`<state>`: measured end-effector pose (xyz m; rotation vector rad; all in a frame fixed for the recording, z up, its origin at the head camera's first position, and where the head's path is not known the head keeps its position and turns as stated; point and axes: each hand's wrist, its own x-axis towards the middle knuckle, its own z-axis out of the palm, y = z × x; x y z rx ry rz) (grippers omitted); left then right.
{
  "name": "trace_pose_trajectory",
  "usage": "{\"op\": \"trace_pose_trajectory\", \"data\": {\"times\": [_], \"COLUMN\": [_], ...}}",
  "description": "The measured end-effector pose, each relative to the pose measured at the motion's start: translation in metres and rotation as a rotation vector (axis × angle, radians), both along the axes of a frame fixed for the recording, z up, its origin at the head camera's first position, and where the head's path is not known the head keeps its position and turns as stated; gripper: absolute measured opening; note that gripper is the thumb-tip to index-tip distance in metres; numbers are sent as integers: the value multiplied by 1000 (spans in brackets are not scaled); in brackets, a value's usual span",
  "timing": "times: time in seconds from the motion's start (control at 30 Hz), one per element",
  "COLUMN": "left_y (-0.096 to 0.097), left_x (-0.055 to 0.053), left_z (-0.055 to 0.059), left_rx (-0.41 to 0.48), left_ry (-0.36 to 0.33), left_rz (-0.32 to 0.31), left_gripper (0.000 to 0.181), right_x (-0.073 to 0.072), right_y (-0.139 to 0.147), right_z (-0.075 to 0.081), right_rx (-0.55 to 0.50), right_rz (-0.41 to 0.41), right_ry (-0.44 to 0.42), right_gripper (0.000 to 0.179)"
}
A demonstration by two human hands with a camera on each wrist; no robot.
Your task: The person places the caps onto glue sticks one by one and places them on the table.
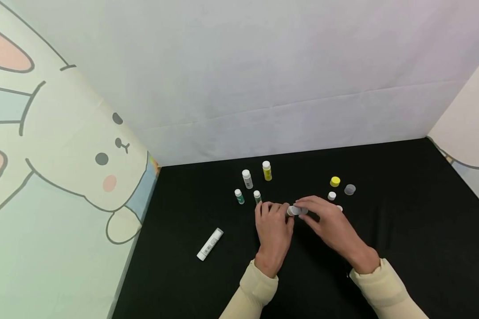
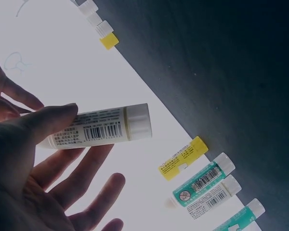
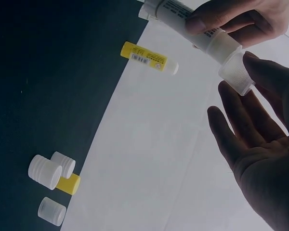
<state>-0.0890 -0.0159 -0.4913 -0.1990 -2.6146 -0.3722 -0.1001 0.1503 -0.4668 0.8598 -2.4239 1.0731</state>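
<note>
My left hand (image 1: 273,228) grips a white glue stick (image 2: 103,127) around its barrel, thumb on one side and fingers on the other. A barcode and small print show on its label. At the tip of that stick, my right hand (image 1: 335,226) pinches a translucent ribbed cap (image 3: 237,73) between thumb and fingers. The cap lies against the stick's tip; how far it sits over it I cannot tell. Just beyond my left hand stands a green glue stick (image 1: 257,196), partly hidden by the fingers.
Standing on the black table (image 1: 175,283) are a yellow glue stick (image 1: 267,171), a white one (image 1: 247,179) and another green one (image 1: 239,196). A white capped stick (image 1: 210,244) lies at left. To the right are a yellow cap (image 1: 335,181), a white cap (image 1: 332,196) and a translucent cap (image 1: 350,189).
</note>
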Motion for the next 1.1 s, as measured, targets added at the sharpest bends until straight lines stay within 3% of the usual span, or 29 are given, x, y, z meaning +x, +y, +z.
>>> {"op": "trace_pose_trajectory", "data": {"times": [0.53, 1.1], "left_y": [-1, -4], "left_x": [5, 11], "left_z": [-3, -5], "left_rx": [-22, -15], "left_ry": [-7, 37], "left_rz": [-1, -21], "left_gripper": [28, 33], "right_x": [-1, 1], "right_y": [-4, -5], "right_z": [-5, -10], "right_rx": [10, 4], "right_rz": [48, 64], "right_ry": [1, -5], "right_gripper": [43, 43]}}
